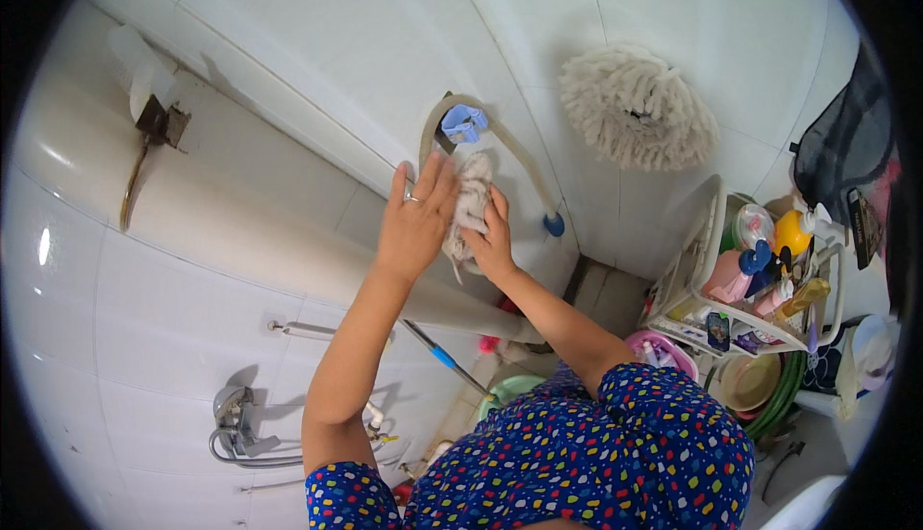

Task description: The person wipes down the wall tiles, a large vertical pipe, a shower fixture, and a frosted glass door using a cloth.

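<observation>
Both of my hands are raised in front of a white tiled wall. My right hand [493,237] grips a crumpled, grey-white cloth [470,202], thumb and fingers around its lower right side. My left hand [420,218], with a ring on one finger, lies flat against the cloth's left side, its fingers extended. Just above the cloth is a light-blue plastic clip holder [463,124]. A beige hose [522,153] curves over that holder and ends in a blue fitting [554,225]. What lies behind the hands is partly hidden.
A fluffy mop head [638,108] hangs at upper right. Below it stands a white shelf rack [768,335] with several bottles. A thick pipe [288,220] crosses the left side. A pole with a blue section [443,357], a green basin [518,386] and a shower fixture [234,411] are lower down.
</observation>
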A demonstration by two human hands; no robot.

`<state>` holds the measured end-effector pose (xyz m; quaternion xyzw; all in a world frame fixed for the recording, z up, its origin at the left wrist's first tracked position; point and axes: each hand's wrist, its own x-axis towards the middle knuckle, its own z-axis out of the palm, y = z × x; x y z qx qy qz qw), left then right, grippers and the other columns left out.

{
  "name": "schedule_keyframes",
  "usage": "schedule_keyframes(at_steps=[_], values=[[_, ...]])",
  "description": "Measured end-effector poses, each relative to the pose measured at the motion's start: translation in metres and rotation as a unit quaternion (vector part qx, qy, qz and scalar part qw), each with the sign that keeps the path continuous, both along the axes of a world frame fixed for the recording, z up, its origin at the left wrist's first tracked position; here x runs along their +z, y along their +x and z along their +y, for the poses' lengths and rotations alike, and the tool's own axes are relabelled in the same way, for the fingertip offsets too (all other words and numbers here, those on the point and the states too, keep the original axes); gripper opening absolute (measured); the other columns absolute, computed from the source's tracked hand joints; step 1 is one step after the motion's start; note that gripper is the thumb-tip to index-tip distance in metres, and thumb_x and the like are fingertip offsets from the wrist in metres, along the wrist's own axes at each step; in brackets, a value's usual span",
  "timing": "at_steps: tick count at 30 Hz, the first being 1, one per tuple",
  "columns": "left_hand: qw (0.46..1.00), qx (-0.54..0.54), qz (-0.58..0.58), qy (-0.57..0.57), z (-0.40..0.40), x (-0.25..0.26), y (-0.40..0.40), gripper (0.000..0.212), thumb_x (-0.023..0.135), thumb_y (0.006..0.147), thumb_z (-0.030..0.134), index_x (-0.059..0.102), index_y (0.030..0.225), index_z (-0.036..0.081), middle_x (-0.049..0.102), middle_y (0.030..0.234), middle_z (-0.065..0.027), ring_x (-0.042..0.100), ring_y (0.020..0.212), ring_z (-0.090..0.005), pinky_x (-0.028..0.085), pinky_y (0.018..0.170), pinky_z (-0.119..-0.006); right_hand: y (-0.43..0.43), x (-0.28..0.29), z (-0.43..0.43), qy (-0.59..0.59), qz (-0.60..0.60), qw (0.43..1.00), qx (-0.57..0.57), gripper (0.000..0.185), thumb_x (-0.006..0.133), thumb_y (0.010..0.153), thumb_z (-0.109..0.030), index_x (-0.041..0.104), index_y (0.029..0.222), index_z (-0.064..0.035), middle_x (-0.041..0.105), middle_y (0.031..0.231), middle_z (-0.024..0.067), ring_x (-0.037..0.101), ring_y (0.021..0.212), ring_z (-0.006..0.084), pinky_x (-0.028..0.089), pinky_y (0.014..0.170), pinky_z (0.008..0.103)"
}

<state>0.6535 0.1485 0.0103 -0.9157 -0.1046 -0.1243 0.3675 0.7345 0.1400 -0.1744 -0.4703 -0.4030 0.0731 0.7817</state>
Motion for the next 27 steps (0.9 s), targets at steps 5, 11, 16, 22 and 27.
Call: schedule_keyframes(at_steps=[5,11,16,22,27], values=[[0.999,0.035,0.027,0.007,0.012,0.031,0.004,0.044,0.063,0.078,0.019,0.059,0.12,0.007,0.051,0.134,-0.0042,0.033,0.137,-0.0201,0.03,0.105,-0.055,0.012,0.042,0.017,0.021,-0.028,0.999,-0.028,0.06,0.067,0.069,-0.011,0.05,0.125,-0.0012,0.034,0.141,0.0205,0.034,0.123,0.0425,0.025,0.105,0.0474],[0.999,-0.003,0.03,0.028,0.006,0.043,0.014,0.038,0.066,0.077,0.018,0.061,0.112,0.006,0.055,0.124,-0.0047,0.043,0.129,-0.0212,0.037,0.098,-0.051,0.045,-0.066,0.055,-0.144,0.155,0.968,-0.135,0.055,0.061,0.078,-0.014,0.048,0.13,-0.002,0.038,0.138,0.0225,0.035,0.128,0.0404,0.029,0.107,0.0446],[0.997,-0.037,-0.067,0.032,0.009,0.054,0.023,0.025,0.063,0.076,0.007,0.064,0.1,0.007,0.057,0.109,-0.0061,0.055,0.107,-0.0281,0.048,0.082,-0.041,-0.006,-0.056,0.036,-0.127,0.21,0.969,-0.026,0.058,0.061,0.08,-0.015,0.045,0.134,-0.0008,0.039,0.139,0.0201,0.038,0.126,0.0388,0.028,0.108,0.0436],[0.988,0.057,-0.139,0.035,0.005,0.086,0.052,0.029,0.061,0.074,0.0,0.066,0.102,0.007,0.057,0.111,-0.0075,0.055,0.095,-0.0298,0.054,0.07,-0.037,0.037,0.022,0.037,-0.103,0.028,0.986,-0.125,0.053,0.06,0.081,-0.018,0.048,0.13,-0.0003,0.038,0.14,0.0175,0.04,0.125,0.0355,0.028,0.106,0.0441],[0.982,0.076,-0.16,0.065,0.009,0.108,0.057,0.029,0.061,0.075,-0.001,0.067,0.101,0.008,0.056,0.112,-0.0071,0.055,0.095,-0.0288,0.054,0.07,-0.037,0.069,0.062,0.028,-0.036,0.309,0.95,0.009,0.043,0.059,0.085,-0.025,0.055,0.121,-0.0016,0.045,0.135,0.0185,0.047,0.117,0.0347,0.038,0.098,0.0398]])
